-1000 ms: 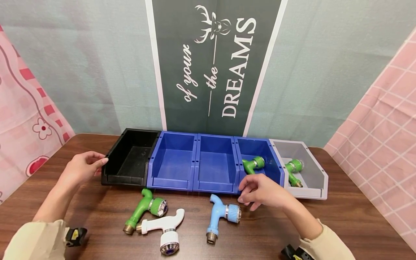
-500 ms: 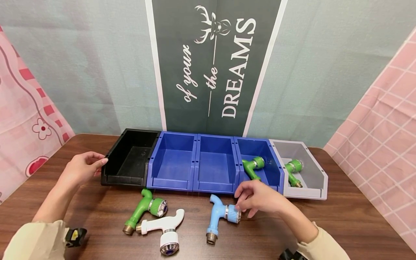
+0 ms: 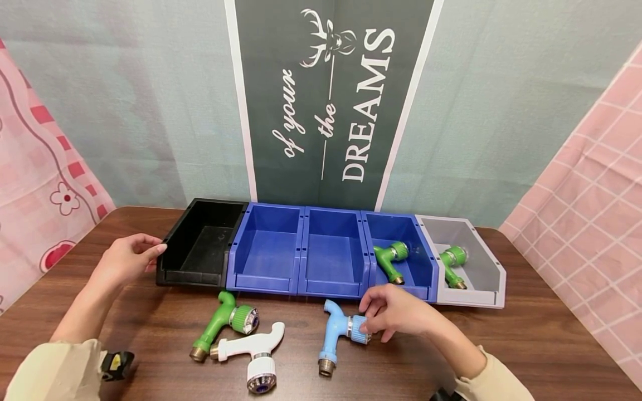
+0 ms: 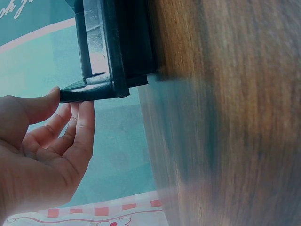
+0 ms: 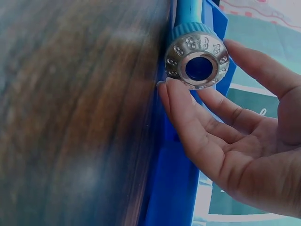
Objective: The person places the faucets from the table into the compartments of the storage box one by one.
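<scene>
Here, at the bin row's [image 3: 271, 283] left end, the left hand [image 3: 127, 258] pinches the black bin [image 3: 193, 277]; before the row, a blue tap [image 3: 331, 334] lies on the tabletop [image 3: 301, 351], right hand [image 3: 396, 309] curled round its knob [image 3: 356, 328], apparently grasping; lifting would need a secure pinch

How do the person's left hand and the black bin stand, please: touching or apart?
Touching: the left wrist view shows the left hand pinching an edge of the black bin between thumb and fingers, with no gap visible.
</scene>
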### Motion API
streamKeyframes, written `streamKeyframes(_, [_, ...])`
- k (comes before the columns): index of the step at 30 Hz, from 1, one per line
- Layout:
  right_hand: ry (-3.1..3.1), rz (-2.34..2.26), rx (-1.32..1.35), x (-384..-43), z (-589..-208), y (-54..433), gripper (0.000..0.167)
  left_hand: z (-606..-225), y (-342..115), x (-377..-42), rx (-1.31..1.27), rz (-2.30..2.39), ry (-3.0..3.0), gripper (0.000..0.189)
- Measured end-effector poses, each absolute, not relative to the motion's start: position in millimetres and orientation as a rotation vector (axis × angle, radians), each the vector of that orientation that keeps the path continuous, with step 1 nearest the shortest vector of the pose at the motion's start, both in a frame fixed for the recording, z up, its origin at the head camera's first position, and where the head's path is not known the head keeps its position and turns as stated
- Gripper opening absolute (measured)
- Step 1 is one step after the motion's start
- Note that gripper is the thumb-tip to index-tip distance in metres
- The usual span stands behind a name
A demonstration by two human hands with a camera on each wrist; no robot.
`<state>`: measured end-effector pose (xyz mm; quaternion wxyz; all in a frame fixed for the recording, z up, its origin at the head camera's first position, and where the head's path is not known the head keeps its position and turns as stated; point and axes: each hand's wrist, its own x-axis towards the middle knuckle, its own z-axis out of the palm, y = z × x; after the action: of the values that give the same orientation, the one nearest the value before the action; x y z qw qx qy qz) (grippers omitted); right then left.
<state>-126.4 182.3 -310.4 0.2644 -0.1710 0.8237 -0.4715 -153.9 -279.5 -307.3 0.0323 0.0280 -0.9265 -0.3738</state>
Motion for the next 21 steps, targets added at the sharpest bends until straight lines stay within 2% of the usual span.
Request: streamKeyframes(21, [2.28,-1.208,-0.509,-124.5,-311.3,180.2,0.027,-306.6,-278.9,-154.4,0.088,-1.158,-2.856,0.039])
